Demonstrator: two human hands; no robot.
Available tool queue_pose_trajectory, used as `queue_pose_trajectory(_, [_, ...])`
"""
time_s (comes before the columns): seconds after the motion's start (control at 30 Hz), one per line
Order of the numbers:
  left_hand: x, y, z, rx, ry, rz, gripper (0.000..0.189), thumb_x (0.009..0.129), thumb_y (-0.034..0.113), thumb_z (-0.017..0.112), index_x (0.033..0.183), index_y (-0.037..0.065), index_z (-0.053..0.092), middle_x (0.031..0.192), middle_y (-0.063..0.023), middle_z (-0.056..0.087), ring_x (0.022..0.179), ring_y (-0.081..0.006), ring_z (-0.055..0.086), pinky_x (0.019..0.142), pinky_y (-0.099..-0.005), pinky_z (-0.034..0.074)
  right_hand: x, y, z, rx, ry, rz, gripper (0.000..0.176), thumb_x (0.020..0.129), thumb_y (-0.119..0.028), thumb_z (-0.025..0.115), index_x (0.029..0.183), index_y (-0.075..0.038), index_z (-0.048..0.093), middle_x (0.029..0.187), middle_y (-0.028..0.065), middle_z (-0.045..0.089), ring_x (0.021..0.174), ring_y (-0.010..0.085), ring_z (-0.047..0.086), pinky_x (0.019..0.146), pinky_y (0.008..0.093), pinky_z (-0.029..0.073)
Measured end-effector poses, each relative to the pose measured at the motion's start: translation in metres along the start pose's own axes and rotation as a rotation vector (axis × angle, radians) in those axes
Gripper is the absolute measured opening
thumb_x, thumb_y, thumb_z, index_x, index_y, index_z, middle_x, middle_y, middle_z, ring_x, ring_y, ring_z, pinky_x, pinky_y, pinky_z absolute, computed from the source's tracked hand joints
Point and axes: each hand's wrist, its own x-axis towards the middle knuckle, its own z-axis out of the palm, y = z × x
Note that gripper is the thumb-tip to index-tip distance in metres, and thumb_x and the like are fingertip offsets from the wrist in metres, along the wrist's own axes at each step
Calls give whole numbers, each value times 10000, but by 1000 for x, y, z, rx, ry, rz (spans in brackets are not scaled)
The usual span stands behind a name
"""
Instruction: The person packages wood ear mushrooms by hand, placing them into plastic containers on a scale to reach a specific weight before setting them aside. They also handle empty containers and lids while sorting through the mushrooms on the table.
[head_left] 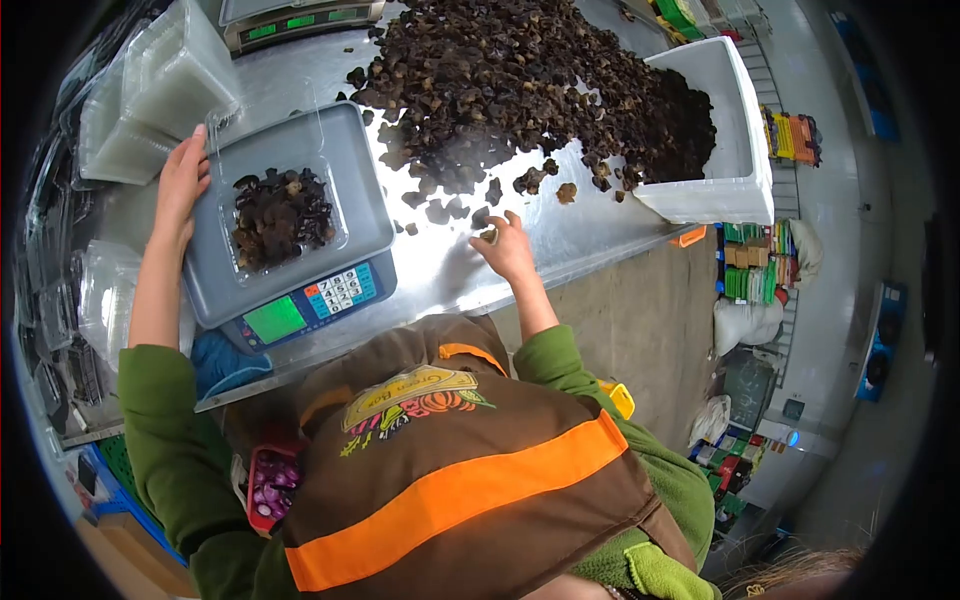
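Seen from above, over a brown apron [450, 490] with an orange stripe, a person in green sleeves stands at a steel table [570, 235]. At ten o'clock the left hand [180, 185] lies flat, fingers straight and together, against the rim of a clear tray [283, 215]. The tray is part-filled with dark dried mushrooms and sits on a grey scale [300, 290]. Near twelve o'clock the right hand [507, 250] has its fingertips drawn in on what looks like a loose piece [488, 236] at the edge of the mushroom pile [530, 90]. Likely risks: the left hand's weight could skew the reading, a nudge could slide the light tray off the pan, and strays near the table edge could drop to the floor. The surface is bare shiny metal — dotted with scattered pieces. At eleven o'clock empty trays [160, 90] are stacked. At two o'clock a white bin [740, 165] lies tipped, spilling the pile. Beyond, at three o'clock, a grey floor with coloured crates [755, 262] and sacks.
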Motion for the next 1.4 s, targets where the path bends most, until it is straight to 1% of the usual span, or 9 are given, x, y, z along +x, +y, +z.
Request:
queue_pose_trajectory(0.07, [20,-9,4,-182,-33,-49,792,878,597,578,1387,6,441,1272,-157,555,1119,-191,526,930,-306,426,1,-40,-15,202,-62,-15,408,774,-233,753,1118,-43,643,1249,174,557,1115,349,573,912,412,487])
queue_pose_trajectory(0.2, [-2,3,1,-461,-197,43,721,945,606,446,1360,17,482,1231,-142,575,1121,-194,518,961,-291,385,1,-107,-35,435,-188,-236,396,866,-249,704,1198,-52,613,1200,115,601,1023,212,624,852,317,504])
queue_pose_trajectory(0.37, [-76,-18,-18,174,-144,393,413,996,360,441,1166,31,626,1181,-101,583,1146,-193,515,979,-309,384,6,-142,-15,1006,-445,-91,485,944,-330,617,1293,-9,513,1127,108,613,925,155,630,748,293,532])
queue_pose_trajectory(0.5, [-127,-51,-15,484,-93,682,271,915,97,575,1171,13,606,1221,-113,553,1141,-201,527,968,-347,432,6,-165,6,886,-517,-149,553,940,-326,620,1348,-4,431,1076,110,611,869,153,624,677,282,537])
queue_pose_trajectory(0.7, [-148,-89,-10,270,-79,462,480,884,18,582,1347,54,461,1106,-52,569,833,-123,583,749,-253,504,-7,-172,24,843,-660,-219,417,927,-184,619,1231,26,426,716,63,623,616,126,604,551,269,489])
queue_pose_trajectory(0.77, [-140,-106,-13,178,-106,391,408,866,65,641,1242,25,490,966,-47,625,795,-107,605,714,-246,507,-9,-177,26,859,-694,-170,250,932,-198,618,930,10,480,724,110,651,626,152,651,524,268,507])
queue_pose_trajectory(0.93, [-125,-96,-12,-77,-268,-42,237,937,149,582,1104,-4,512,879,-109,652,749,-156,642,624,-271,529,11,-174,34,823,-873,82,264,957,-203,557,997,56,519,887,194,657,741,273,703,572,343,589])
queue_pose_trajectory(1.07, [-111,-99,-16,-208,-521,-163,193,974,197,506,1044,24,555,923,-119,647,777,-157,632,686,-263,525,11,-179,40,877,-770,59,172,929,-145,529,905,22,565,809,149,659,651,201,667,541,296,549])
queue_pose_trajectory(1.4, [-137,-58,-59,-834,-221,127,46,951,94,498,946,55,521,913,-195,656,837,-308,677,766,-420,573,-10,-207,-6,860,-753,-265,298,946,-212,619,1144,7,576,947,72,662,827,133,649,691,249,518])
